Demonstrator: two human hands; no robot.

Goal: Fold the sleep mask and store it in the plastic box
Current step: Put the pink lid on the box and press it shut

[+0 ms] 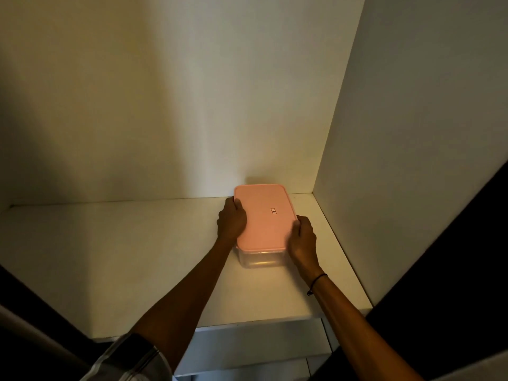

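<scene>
A clear plastic box with a pink lid stands on a white shelf, near the back right corner. The lid is on and carries a small label. My left hand grips the box's left side, fingers curled over the lid's edge. On the right side my right hand holds the lid's near corner. The sleep mask is not in sight; through the clear front wall I cannot make out what is inside.
The shelf sits in a white alcove with a back wall and a right side panel close to the box. Drawer fronts lie below the shelf's front edge. A black band circles my right wrist.
</scene>
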